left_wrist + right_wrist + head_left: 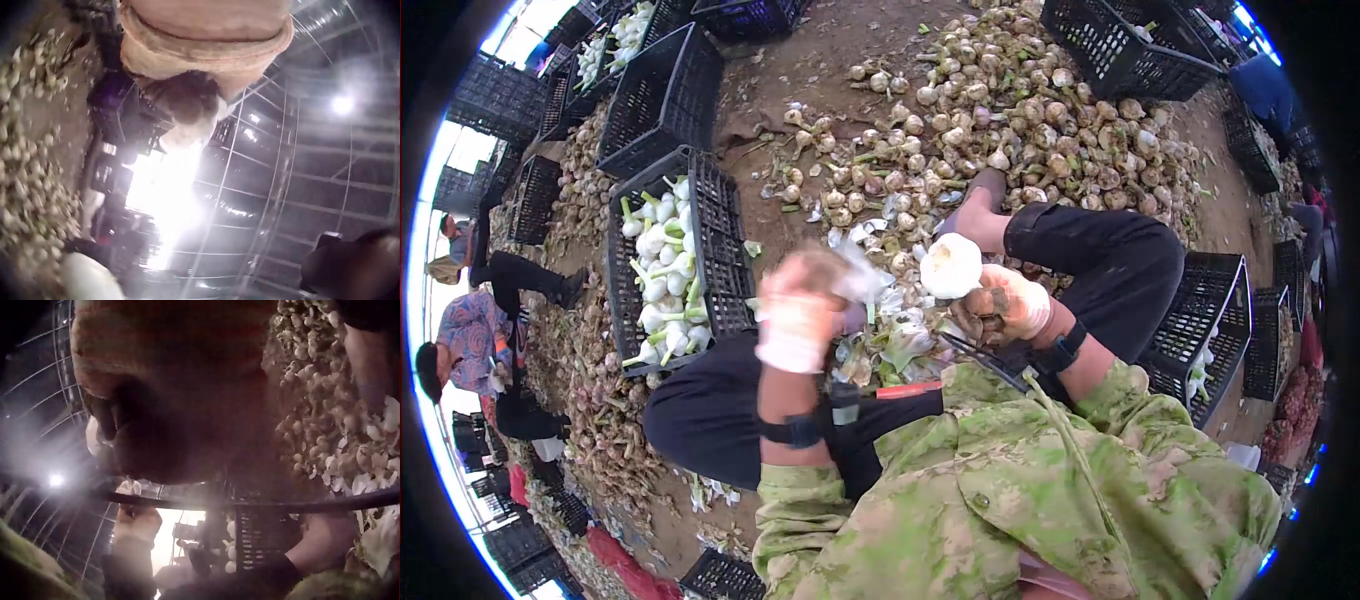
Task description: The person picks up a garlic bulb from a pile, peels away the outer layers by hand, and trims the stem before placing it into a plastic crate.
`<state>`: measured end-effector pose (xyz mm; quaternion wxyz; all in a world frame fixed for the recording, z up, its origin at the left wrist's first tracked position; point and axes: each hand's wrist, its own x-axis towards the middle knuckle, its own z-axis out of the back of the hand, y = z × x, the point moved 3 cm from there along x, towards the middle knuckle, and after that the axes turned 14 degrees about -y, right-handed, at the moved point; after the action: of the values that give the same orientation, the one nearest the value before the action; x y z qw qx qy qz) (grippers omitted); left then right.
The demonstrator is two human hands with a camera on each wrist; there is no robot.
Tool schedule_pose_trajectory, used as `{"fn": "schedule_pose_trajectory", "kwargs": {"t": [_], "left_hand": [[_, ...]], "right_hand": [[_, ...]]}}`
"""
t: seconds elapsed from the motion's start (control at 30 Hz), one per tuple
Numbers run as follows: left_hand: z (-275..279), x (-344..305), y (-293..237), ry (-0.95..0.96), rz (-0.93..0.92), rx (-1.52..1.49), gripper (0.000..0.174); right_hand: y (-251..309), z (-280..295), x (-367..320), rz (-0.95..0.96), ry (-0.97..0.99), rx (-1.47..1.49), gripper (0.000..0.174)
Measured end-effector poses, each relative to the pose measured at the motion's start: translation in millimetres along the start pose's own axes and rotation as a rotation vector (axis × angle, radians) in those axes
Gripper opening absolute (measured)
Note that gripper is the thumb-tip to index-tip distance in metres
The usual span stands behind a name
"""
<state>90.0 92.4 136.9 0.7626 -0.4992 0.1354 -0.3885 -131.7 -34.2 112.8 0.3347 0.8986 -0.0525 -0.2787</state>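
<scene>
My right hand, in a light glove with bare fingers, grips a white garlic bulb in front of my lap. Only a pale edge of that bulb shows past the dark hand in the right wrist view. To its left, my left hand is blurred by motion. Its curled fingers hold a pale piece, seen as a whitish blur of garlic skin in the head view. Loose peelings lie on the ground below both hands.
A black crate of trimmed white garlic stands at my left. Unpeeled bulbs are heaped ahead. Another crate is by my right knee. A red-orange strip lies at my lap; another person sits far left.
</scene>
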Motion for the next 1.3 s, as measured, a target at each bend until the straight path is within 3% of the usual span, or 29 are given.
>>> {"fn": "schedule_pose_trajectory", "kwargs": {"t": [0.03,0.07,0.1,0.13,0.23,0.27,0.33,0.37,0.4,0.47,0.5,0.53,0.6,0.63,0.67,0.73,0.77,0.8,0.83,0.87,0.93,1.0,1.03,1.07,1.1,1.13,1.23,1.27,1.3], "left_hand": [[-20.1,-13.3,4.0,0.184,-0.137,0.272,0.034],[-29.8,-18.9,-16.3,0.220,-0.040,0.307,0.047],[-38.9,-25.5,-37.1,0.256,0.055,0.345,0.061],[-43.0,-30.0,-40.2,0.211,0.048,0.283,0.073],[-58.3,-31.4,-29.1,0.120,0.208,-0.308,0.091],[-60.9,-31.0,-25.1,0.105,0.122,-0.237,0.087],[-70.3,-34.0,-2.4,0.221,0.227,-0.144,0.078],[-67.3,-30.1,1.8,0.155,0.137,-0.036,0.069],[-61.7,-25.8,3.9,0.183,0.459,-0.155,0.057],[-21.2,-6.9,2.3,-0.026,0.334,0.121,0.050],[0.5,1.6,3.4,-0.177,0.266,0.057,0.031],[22.9,2.1,57.3,-0.319,0.537,-0.528,0.037],[57.6,6.8,103.6,-0.705,0.537,-1.154,0.041],[59.1,2.2,78.5,-0.795,0.520,-1.320,0.058],[44.9,3.6,69.8,-0.935,0.575,-1.185,0.056],[12.4,7.2,79.3,-0.780,0.764,-1.074,0.050],[-5.0,10.8,76.8,-0.621,0.898,-1.026,0.034],[-25.7,15.7,84.9,-0.505,0.842,-0.856,0.037],[-46.8,12.6,86.2,-0.404,0.803,-0.939,0.016],[-65.5,15.4,80.5,-0.408,0.876,-0.937,0.015],[-90.9,17.7,93.4,-0.334,0.895,-1.021,0.017],[-118.3,13.6,116.1,-0.296,1.093,-0.773,0.022],[-127.8,10.0,121.6,-0.339,1.070,-0.529,0.023],[-135.7,9.6,124.0,-0.347,1.027,-0.638,0.023],[-135.8,12.3,126.0,-0.283,1.036,-0.587,0.023],[-136.0,14.4,131.0,-0.222,1.043,-0.535,0.022],[-145.3,0.6,172.5,-0.232,1.125,-0.587,0.025],[-140.9,9.4,170.7,-0.204,0.868,-0.430,0.020],[-141.1,11.1,174.2,-0.220,0.906,-0.442,0.019]], "right_hand": [[-2.5,13.9,2.3,0.088,0.062,-0.033,0.060],[-4.5,19.3,9.3,0.170,0.146,-0.058,0.061],[4.6,9.4,8.9,0.260,0.019,-0.295,0.049],[17.0,-3.2,7.7,0.353,-0.098,-0.527,0.038],[11.9,-13.5,26.9,0.102,-0.108,-0.743,0.035],[-8.9,3.9,45.0,0.183,-0.061,-0.872,0.034],[-3.7,-16.8,54.2,0.388,0.008,-1.471,0.038],[-1.4,-21.9,57.8,0.343,0.045,-1.463,0.040],[0.9,-23.0,60.0,0.298,0.081,-1.455,0.043],[6.1,-14.9,63.2,0.146,0.083,-1.594,0.046],[7.8,-8.8,64.1,0.148,0.074,-1.593,0.043],[7.7,1.2,67.5,0.144,0.051,-1.595,0.043],[10.7,17.4,75.8,0.201,0.003,-1.469,0.038],[22.4,12.2,74.7,0.114,-0.046,-1.402,0.035],[25.2,21.0,81.8,0.107,-0.061,-1.402,0.035],[25.9,43.5,106.4,0.090,-0.008,-1.385,0.033],[30.4,53.9,117.7,0.087,-0.059,-1.361,0.031],[34.6,68.0,131.9,0.076,-0.069,-1.361,0.031],[43.1,85.7,148.0,0.066,-0.151,-1.328,0.033],[55.7,99.7,161.6,0.060,-0.235,-1.298,0.036],[94.0,102.9,180.6,0.292,-0.467,-1.659,0.036],[130.6,116.7,214.1,0.218,-0.672,-1.618,0.032],[151.1,115.5,229.8,0.199,-0.743,-1.642,0.032],[163.2,138.7,262.6,0.188,-0.805,-1.874,0.025],[175.0,146.2,290.8,0.191,-0.612,-2.241,0.019],[189.7,157.8,310.6,0.265,-0.837,-2.027,0.019],[210.0,180.2,377.4,0.235,-0.870,-2.172,0.021],[216.6,178.1,393.2,0.216,-0.853,-2.230,0.021],[217.5,184.9,409.8,0.119,-0.817,-2.271,0.021]]}}
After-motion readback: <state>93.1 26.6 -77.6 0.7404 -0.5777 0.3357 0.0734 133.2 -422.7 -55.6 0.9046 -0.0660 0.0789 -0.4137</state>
